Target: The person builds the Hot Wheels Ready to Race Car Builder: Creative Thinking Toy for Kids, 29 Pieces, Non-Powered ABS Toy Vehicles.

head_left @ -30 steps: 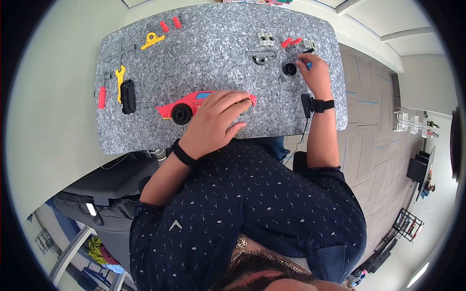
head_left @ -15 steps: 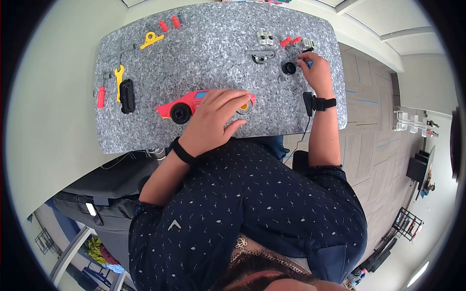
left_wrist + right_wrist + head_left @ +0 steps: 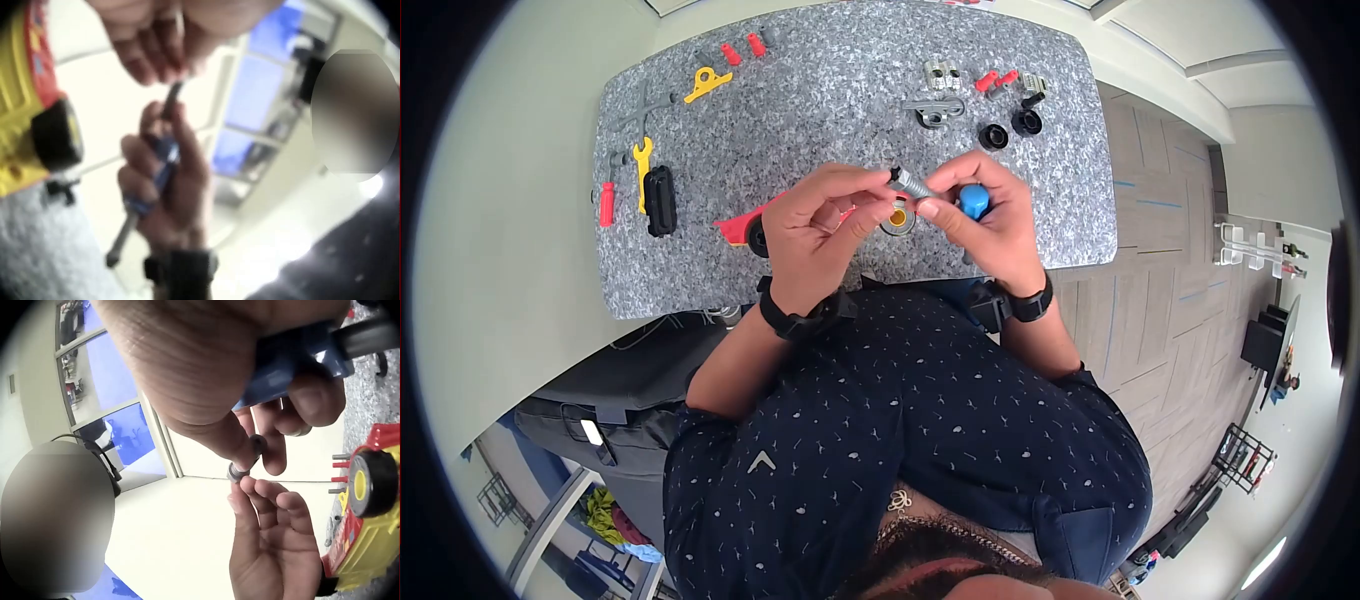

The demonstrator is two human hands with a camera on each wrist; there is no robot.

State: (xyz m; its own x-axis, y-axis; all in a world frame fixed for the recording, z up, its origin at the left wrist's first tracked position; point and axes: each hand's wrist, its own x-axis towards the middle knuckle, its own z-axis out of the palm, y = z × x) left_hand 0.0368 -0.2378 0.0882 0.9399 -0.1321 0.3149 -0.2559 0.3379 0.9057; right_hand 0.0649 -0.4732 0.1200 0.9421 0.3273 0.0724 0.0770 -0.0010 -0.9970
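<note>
My right hand (image 3: 1000, 225) holds a screwdriver by its blue handle (image 3: 974, 202), its shaft (image 3: 122, 240) pointing away from the fingers in the left wrist view. The same hand pinches a grey threaded bolt (image 3: 915, 185) with a dark end. My left hand (image 3: 815, 235) has its thumb and fingertips at the bolt's other end, fingers bent, palm showing in the right wrist view. Both hands are raised over the red and yellow toy car (image 3: 738, 230), which they partly cover. A black car wheel (image 3: 376, 484) with a yellow hub shows in the right wrist view.
Two black wheels (image 3: 994, 136), red pegs (image 3: 988, 82) and grey parts (image 3: 940, 110) lie at the back right of the speckled table (image 3: 830, 110). A yellow wrench (image 3: 643, 165), black part (image 3: 660, 200), red-handled screwdriver (image 3: 607, 203) and grey cross-shaped tool (image 3: 643, 108) lie left.
My right hand has come from the back right to the front middle with the screwdriver and bolt. My left hand has lifted off the car to meet it. A black wheel is uncovered.
</note>
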